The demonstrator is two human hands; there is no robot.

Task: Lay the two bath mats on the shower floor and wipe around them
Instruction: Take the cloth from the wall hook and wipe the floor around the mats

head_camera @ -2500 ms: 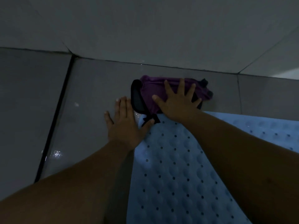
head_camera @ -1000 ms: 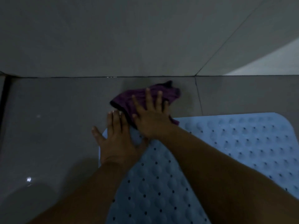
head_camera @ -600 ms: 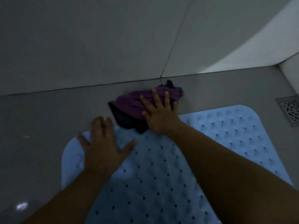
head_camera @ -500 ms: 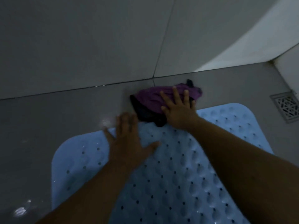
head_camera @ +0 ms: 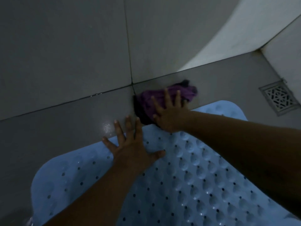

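Right hand (head_camera: 169,115) presses flat on a purple cloth (head_camera: 164,97) beside the blue mat (head_camera: 187,176) (left hand (head_camera: 132,147) splayed, gripping nothing); wet floor (head_camera: 65,124) could let the mat creep.

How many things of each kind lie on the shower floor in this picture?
Blue bath mat: 1
Purple cloth: 1
Metal drain grate: 1
Total: 3

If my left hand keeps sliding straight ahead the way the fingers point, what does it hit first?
Probably only bare wet floor tile, then the wall. The left hand seems to pass just left of the purple cloth.
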